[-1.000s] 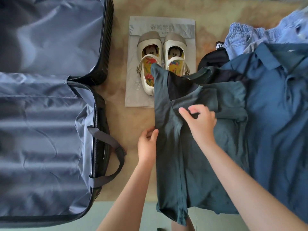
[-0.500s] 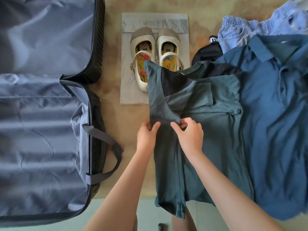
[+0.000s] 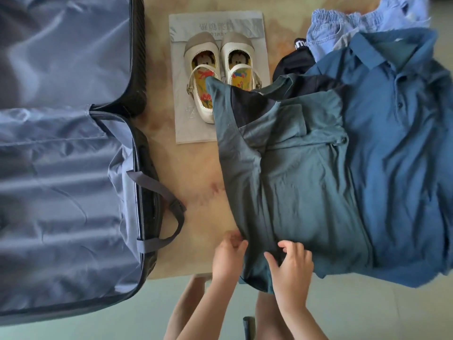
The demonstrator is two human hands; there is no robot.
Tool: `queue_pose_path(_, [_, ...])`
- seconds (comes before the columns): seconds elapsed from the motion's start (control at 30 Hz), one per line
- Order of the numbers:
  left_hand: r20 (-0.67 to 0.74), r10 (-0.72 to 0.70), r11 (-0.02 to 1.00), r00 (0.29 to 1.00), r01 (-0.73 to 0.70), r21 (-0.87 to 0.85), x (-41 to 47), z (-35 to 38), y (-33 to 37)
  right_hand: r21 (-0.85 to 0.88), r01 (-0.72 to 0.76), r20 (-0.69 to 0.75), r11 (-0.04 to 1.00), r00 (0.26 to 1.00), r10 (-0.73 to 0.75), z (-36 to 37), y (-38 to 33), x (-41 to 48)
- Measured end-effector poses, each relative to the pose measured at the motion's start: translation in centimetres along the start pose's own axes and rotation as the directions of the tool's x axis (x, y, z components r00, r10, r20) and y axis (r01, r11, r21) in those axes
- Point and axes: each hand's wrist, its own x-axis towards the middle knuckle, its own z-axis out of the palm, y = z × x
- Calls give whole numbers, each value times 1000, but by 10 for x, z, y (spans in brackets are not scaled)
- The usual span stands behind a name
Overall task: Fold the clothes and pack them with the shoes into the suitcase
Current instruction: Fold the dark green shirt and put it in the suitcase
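Observation:
A dark teal shirt (image 3: 301, 182) lies partly folded lengthwise on the beige table (image 3: 196, 182), its collar end over the heel of one shoe. My left hand (image 3: 229, 257) pinches the shirt's left folded edge near the hem. Just to the right, my right hand (image 3: 293, 266) rests on the fabric, fingers loosely bent and thumb stretched out. A pair of cream strap shoes (image 3: 218, 67) stands on a grey bag (image 3: 247, 23) behind the shirt. The open suitcase (image 3: 61, 173) with grey lining fills the left side.
A blue polo shirt (image 3: 404, 148) lies spread out right of the teal one and partly under it. Light blue shorts (image 3: 343, 28) and a black garment (image 3: 294, 60) lie at the back right. The table's near edge runs just below my hands. A grey strap (image 3: 169, 209) hangs off the suitcase.
Both hands have slid down the folded left side of the teal shirt, from its chest to near the hem. The shirt now lies flatter.

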Motion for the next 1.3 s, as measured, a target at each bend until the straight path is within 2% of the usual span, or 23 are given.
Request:
queue_pose_path(0.2, [25, -58, 995, 998, 56, 86, -19, 5, -28, 73, 32, -57, 997, 998, -28, 4, 4, -18])
queue_pose_path(0.33, [-26, -83, 997, 996, 83, 7, -31, 13, -47, 171, -7, -3, 985, 1000, 7, 7, 21, -30])
queue_pose_path(0.4, [-62, -94, 992, 994, 88, -95, -38, 19, -54, 180, -32, 51, 983, 998, 23, 11, 34, -37])
queue_pose_path(0.5, [-107, -96, 984, 990, 78, -160, -45, 27, -60, 165, -54, 96, 985, 995, 38, 12, 44, -42])
queue_pose_path(0.67, [-173, -120, 984, 978, 94, -149, -51, 39, -72, 119, 37, 95, 992, 994, -48, 13, 47, -47])
queue_pose_path(0.77, [-181, -172, 971, 968, 136, -195, -51, 48, -79, 188, 1, 125, 982, 992, -25, 17, 52, -53])
queue_pose_path(0.9, [-145, -234, 927, 961, 176, -332, -50, 57, -86, 450, -179, 328, 875, 944, 25, 11, 52, -58])
queue_pose_path(0.97, [-59, -318, 816, 946, 242, -524, -52, 58, -90, 513, -298, 395, 805, 914, 86, 8, 58, -57])
queue_pose_path(1.07, [91, -393, 570, 915, 320, -757, -58, 56, -99, 544, -394, 420, 740, 892, 166, 9, 70, -53])
queue_pose_path(1.17, [236, -412, 315, 880, 381, -869, -70, 53, -106, 538, -417, 458, 732, 874, 162, 8, 78, -48])
queue_pose_path(1.3, [400, -342, -30, 850, 416, -909, -84, 59, -113, 533, -405, 463, 743, 875, 144, 9, 84, -45])
